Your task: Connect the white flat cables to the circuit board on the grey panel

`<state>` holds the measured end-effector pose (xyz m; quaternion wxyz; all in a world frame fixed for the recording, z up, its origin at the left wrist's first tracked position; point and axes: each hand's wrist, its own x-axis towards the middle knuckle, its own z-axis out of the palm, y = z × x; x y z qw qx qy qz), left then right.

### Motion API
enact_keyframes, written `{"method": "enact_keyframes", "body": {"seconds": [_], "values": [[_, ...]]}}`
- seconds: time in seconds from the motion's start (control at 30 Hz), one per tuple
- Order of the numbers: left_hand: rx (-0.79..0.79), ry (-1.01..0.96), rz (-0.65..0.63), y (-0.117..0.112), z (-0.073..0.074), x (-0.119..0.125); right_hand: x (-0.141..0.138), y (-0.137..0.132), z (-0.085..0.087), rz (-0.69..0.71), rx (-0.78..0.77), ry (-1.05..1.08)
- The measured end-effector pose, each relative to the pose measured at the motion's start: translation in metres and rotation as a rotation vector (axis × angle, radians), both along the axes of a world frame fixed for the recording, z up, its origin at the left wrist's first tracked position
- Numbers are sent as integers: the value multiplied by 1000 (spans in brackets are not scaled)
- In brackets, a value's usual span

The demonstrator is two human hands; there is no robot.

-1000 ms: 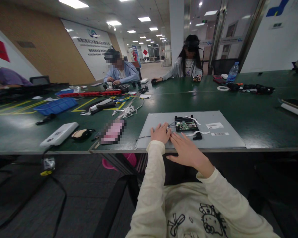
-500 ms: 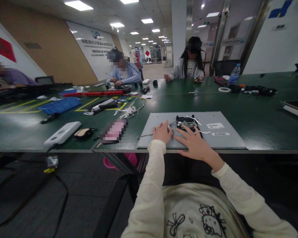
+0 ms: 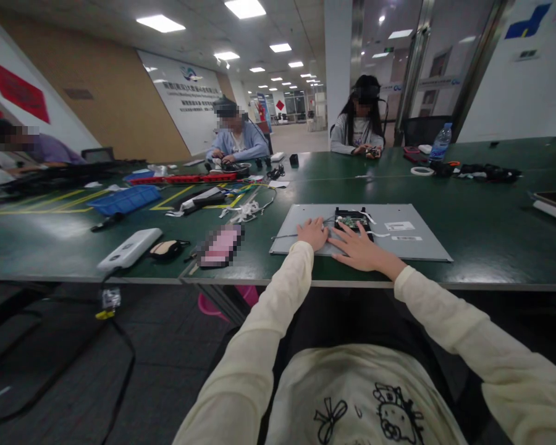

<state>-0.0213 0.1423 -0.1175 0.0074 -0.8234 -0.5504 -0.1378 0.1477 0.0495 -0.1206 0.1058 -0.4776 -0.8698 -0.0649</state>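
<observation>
1 head-worn camera, close to the green table [image 3: 491, 222], faces forward and down across it.

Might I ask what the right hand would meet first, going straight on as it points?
The right hand, pointing leftward and forward, would probably meet the left hand first, though depth is unclear.

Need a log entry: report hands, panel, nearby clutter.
Left hand at cable, right hand spread by board. Panel flat on table. Clutter: white strips beside board.
</observation>
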Motion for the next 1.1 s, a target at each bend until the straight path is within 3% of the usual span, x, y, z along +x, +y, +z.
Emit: {"method": "enact_keyframes", "body": {"seconds": [0.2, 0.4, 0.6, 0.8, 1.1], "values": [[20, -83, -49, 22, 4, 0, 0, 18, 10, 130, 102, 35], [285, -208, -17, 18, 12, 1, 7, 22, 10, 122, 110, 46], [469, -248, -33, 9, 24, -11, 13, 28, 5, -58, 25, 67], [451, -318, 92, 8, 24, -21, 27, 53, -4, -214, 35, 58], [314, -299, 58, 7, 20, -24, 107, 83, -22, -543, 62, 56]]}}
